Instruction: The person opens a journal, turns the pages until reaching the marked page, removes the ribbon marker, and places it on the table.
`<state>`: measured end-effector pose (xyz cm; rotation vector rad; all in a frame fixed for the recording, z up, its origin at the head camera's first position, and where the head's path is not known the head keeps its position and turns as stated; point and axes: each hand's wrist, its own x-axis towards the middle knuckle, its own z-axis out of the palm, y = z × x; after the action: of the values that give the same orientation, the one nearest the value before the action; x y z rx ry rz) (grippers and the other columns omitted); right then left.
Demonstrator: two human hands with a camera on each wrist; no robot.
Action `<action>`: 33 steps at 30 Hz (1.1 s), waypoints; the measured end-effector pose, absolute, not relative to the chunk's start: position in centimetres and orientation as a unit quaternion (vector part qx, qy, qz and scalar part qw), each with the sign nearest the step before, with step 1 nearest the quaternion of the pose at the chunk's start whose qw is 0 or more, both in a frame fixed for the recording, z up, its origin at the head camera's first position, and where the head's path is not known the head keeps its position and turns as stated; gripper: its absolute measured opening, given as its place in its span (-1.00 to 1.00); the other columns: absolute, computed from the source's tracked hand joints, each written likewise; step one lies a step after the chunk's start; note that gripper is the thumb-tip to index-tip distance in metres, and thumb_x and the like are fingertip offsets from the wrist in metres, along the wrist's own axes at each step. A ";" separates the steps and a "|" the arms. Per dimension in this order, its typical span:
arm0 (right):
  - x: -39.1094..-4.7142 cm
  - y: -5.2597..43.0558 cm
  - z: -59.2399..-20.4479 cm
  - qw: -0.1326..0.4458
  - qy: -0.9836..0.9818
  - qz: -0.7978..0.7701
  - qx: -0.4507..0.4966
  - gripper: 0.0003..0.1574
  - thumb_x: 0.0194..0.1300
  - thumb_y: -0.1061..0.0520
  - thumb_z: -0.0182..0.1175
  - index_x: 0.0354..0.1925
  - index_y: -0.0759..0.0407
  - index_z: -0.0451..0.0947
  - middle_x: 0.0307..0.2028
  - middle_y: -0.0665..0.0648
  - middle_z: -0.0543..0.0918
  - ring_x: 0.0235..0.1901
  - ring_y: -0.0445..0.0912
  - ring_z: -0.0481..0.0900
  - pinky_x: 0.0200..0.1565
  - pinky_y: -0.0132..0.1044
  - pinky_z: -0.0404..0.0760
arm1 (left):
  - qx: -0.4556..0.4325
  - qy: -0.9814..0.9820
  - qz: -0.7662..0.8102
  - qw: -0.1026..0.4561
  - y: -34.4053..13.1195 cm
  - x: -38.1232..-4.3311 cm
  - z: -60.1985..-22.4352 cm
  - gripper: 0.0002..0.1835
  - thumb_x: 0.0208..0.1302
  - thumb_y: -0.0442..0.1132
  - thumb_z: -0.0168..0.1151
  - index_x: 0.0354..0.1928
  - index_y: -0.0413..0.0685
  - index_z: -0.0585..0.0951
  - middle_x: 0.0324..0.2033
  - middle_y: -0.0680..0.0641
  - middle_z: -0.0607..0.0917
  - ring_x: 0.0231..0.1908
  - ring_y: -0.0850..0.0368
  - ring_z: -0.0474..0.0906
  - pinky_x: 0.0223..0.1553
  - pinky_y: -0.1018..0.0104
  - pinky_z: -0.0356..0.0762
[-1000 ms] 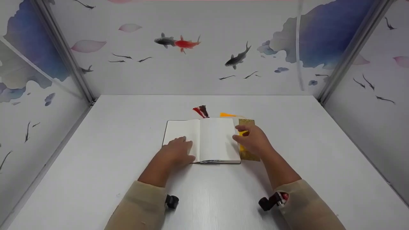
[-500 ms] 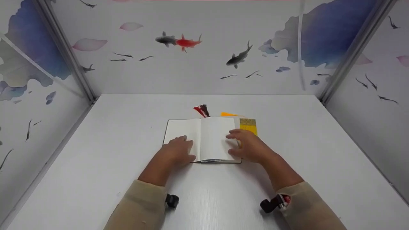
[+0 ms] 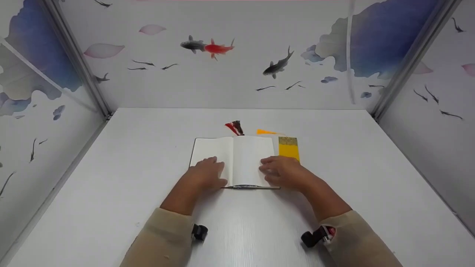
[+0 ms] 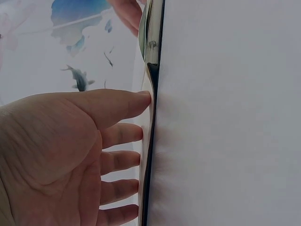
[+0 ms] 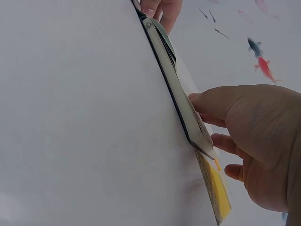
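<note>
An open notebook (image 3: 245, 159) with blank pages lies on the white table. My left hand (image 3: 206, 174) rests on the left page; in the left wrist view its extended fingertips (image 4: 120, 134) press the paper. On the right page lies my right hand (image 3: 284, 171), its fingers relaxed and the thumb (image 5: 211, 101) touching the paper near the lower edge. A yellow bookmark (image 3: 288, 149) with a patterned gold end sticks out past the notebook's right edge, partly hidden by that hand. Beyond the top edge show a red and dark brown tassel (image 3: 233, 127) and an orange tassel (image 3: 265, 132).
The white tabletop (image 3: 237, 230) spreads around the notebook. Printed panels with fish and blue shapes stand at the back (image 3: 237, 74) and on both sides. A small black camera is worn at each sleeve cuff.
My right hand has moved left and down from the bookmark onto the right page, uncovering the bookmark's upper part. My left hand has stayed on the left page.
</note>
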<state>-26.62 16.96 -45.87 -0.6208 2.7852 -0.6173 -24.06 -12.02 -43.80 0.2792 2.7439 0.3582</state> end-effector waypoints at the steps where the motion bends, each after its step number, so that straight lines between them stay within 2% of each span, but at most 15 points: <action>1: -26.6 17.0 -45.9 0.111 0.948 -0.211 -0.210 -0.50 0.49 -0.03 0.35 0.34 -0.16 0.68 0.47 -0.14 0.57 0.55 -0.02 0.42 0.60 0.07 0.35 | 0.098 0.971 0.126 0.180 -12.0 -24.1 -43.8 -0.22 0.55 0.06 0.21 0.68 -0.01 0.25 0.71 -0.20 0.15 0.71 -0.23 0.04 0.65 -0.33 0.11; 6: -26.5 17.3 -45.6 0.105 0.950 -0.206 -0.209 -0.54 0.41 -0.09 0.44 0.25 -0.22 0.75 0.42 -0.18 0.62 0.51 -0.03 0.47 0.59 0.11 0.32 | 0.096 0.970 0.125 0.184 -12.0 -24.0 -43.7 -0.21 0.56 0.07 0.20 0.69 0.00 0.22 0.71 -0.19 0.13 0.72 -0.22 0.01 0.66 -0.32 0.08; 12: -26.4 17.5 -45.2 0.112 0.953 -0.189 -0.210 -0.37 0.14 -0.24 0.63 0.20 -0.31 0.77 0.40 -0.21 0.63 0.49 -0.05 0.46 0.59 0.15 0.24 | 0.094 0.970 0.128 0.184 -12.0 -24.1 -43.7 -0.21 0.56 0.08 0.20 0.69 0.01 0.23 0.72 -0.19 0.12 0.72 -0.22 0.00 0.66 -0.32 0.07; 15: -26.4 17.6 -45.1 0.118 0.953 -0.192 -0.204 -0.40 0.09 -0.26 0.66 0.13 -0.37 0.79 0.34 -0.25 0.66 0.40 -0.08 0.54 0.53 0.08 0.37 | 0.095 0.970 0.130 0.184 -12.0 -24.1 -43.6 -0.21 0.56 0.08 0.20 0.69 0.01 0.23 0.72 -0.19 0.12 0.72 -0.22 0.00 0.66 -0.32 0.06; 19: -26.5 17.7 -45.0 0.128 0.951 -0.198 -0.199 -0.63 0.22 -0.19 0.58 0.02 -0.40 0.83 0.28 -0.27 0.70 0.28 -0.10 0.65 0.37 -0.03 0.59 | 0.094 0.969 0.133 0.184 -12.0 -24.0 -43.6 -0.21 0.55 0.08 0.19 0.69 0.00 0.23 0.71 -0.19 0.13 0.72 -0.22 0.00 0.67 -0.32 0.05; 21: -26.5 17.8 -44.9 0.129 0.951 -0.196 -0.200 -0.73 0.33 -0.14 0.50 0.01 -0.37 0.84 0.28 -0.25 0.72 0.30 -0.09 0.65 0.37 -0.02 0.61 | 0.094 0.969 0.133 0.184 -11.9 -24.0 -43.7 -0.21 0.55 0.08 0.19 0.69 0.00 0.23 0.72 -0.19 0.13 0.72 -0.22 0.00 0.67 -0.31 0.06; 24: -26.4 17.8 -44.8 0.121 0.952 -0.201 -0.198 -0.75 0.45 -0.09 0.40 0.05 -0.27 0.85 0.22 -0.18 0.77 0.28 -0.08 0.68 0.35 0.01 0.65 | 0.094 0.970 0.132 0.183 -11.9 -24.0 -43.8 -0.21 0.55 0.09 0.19 0.69 0.00 0.24 0.71 -0.19 0.13 0.72 -0.22 0.00 0.66 -0.32 0.07; 27: -26.3 17.8 -44.4 0.095 0.952 -0.198 -0.211 -0.75 0.49 -0.05 0.35 0.05 -0.16 0.85 0.07 -0.12 0.84 0.11 -0.10 0.72 0.25 -0.02 0.70 | 0.097 0.971 0.130 0.178 -11.9 -24.1 -44.0 -0.21 0.54 0.13 0.19 0.67 0.00 0.27 0.70 -0.19 0.16 0.71 -0.23 0.04 0.65 -0.33 0.11; 30: -26.1 17.9 -43.7 0.059 0.949 -0.188 -0.244 -0.80 0.51 -0.01 0.34 0.00 -0.11 0.85 -0.04 -0.09 0.86 -0.03 -0.12 0.73 0.15 -0.04 0.74 | 0.099 0.972 0.128 0.172 -11.9 -24.3 -44.1 -0.19 0.52 0.21 0.16 0.65 0.00 0.31 0.69 -0.19 0.20 0.70 -0.23 0.08 0.64 -0.32 0.13; 33: -25.9 17.9 -43.0 0.037 0.945 -0.185 -0.267 -0.83 0.49 0.01 0.37 -0.05 -0.13 0.86 -0.08 -0.10 0.86 -0.05 -0.15 0.74 0.13 -0.07 0.75 | 0.096 0.971 0.133 0.173 -11.8 -24.3 -44.1 -0.14 0.49 0.30 0.14 0.65 0.00 0.31 0.69 -0.18 0.21 0.70 -0.22 0.08 0.65 -0.31 0.13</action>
<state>-25.89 17.93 -43.03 -0.8184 2.9018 -0.5688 -24.34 -11.82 -44.10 0.2720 2.7547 0.3763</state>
